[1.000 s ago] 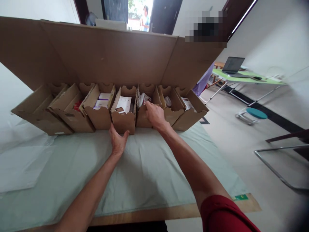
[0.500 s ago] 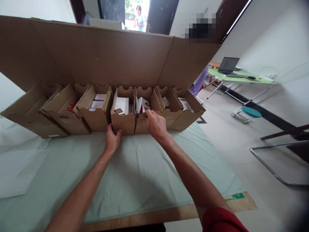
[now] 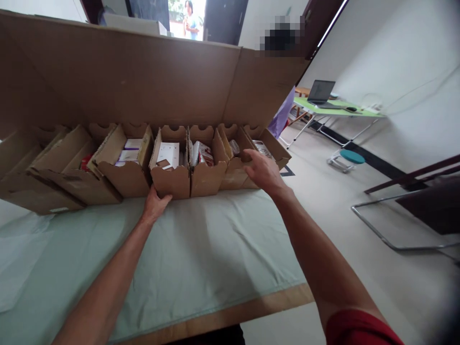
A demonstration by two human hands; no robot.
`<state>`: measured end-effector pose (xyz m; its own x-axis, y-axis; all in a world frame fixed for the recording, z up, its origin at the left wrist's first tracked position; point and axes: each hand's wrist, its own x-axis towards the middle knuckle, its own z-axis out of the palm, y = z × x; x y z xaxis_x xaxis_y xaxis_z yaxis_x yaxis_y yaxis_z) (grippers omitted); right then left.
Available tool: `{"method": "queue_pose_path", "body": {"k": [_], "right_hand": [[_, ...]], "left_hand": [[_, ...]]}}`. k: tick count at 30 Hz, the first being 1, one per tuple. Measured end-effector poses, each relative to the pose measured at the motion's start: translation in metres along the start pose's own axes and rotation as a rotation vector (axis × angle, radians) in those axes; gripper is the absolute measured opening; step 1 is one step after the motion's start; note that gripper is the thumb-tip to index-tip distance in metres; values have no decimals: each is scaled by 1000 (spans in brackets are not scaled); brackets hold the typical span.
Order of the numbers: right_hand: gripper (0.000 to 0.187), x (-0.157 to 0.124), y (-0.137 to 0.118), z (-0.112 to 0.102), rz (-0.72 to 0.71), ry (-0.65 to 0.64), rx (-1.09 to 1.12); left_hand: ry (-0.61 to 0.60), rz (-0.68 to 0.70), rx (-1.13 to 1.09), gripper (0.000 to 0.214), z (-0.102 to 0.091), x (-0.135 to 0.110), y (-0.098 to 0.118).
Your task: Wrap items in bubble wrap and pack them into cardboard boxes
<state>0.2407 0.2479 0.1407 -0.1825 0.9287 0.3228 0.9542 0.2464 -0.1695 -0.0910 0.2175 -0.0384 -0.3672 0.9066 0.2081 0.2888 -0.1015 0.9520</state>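
A row of several small open cardboard bins stands on the table against a tall cardboard sheet (image 3: 143, 81). My left hand (image 3: 155, 203) rests against the bottom front of a middle bin (image 3: 170, 179) holding white packets, fingers spread. My right hand (image 3: 263, 171) reaches over the front rim of a bin near the right end (image 3: 237, 175), fingers curled on its cardboard edge. The bin between them (image 3: 206, 177) holds red and white packets. The last bin on the right (image 3: 275, 151) holds a printed packet.
A pale green cloth (image 3: 201, 258) covers the table, whose wooden front edge (image 3: 230, 318) shows. More bins sit at the left (image 3: 53, 177). To the right are a green desk with a laptop (image 3: 321, 93), a teal stool (image 3: 350, 157) and a metal chair frame (image 3: 395, 230). A person stands in the far doorway (image 3: 189, 21).
My right hand has moved right, from the bin with red and white packets to the bin near the right end. My left hand has pressed closer to the middle bin's base.
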Motion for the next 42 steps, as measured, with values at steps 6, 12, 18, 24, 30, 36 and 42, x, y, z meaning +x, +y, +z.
{"method": "queue_pose_path", "body": {"k": [6,12,18,24,30,36,42], "right_hand": [[32,11,8,-6,-47,-198,-160],[34,-10,18,-9,-40,-127,-108],[48,-21,54,-24,69,114,-66],[48,-6,84,-16,159,-58,-158],[41,-5,97,-11,225,-29,-103],[37,-31,29,-45,58,318,-17],[32,-31,-161,-19,-562,-33,256]], "left_hand": [[-32,-10,37,63,1,-1,4],[-56,8,84,64,-3,-5,8],[-143,54,-84,78,-4,7,13],[-176,17,-260,69,5,23,11],[-166,32,-234,71,15,24,24],[-150,-34,-152,73,21,10,43],[-26,-50,0,77,-9,-92,34]]}}
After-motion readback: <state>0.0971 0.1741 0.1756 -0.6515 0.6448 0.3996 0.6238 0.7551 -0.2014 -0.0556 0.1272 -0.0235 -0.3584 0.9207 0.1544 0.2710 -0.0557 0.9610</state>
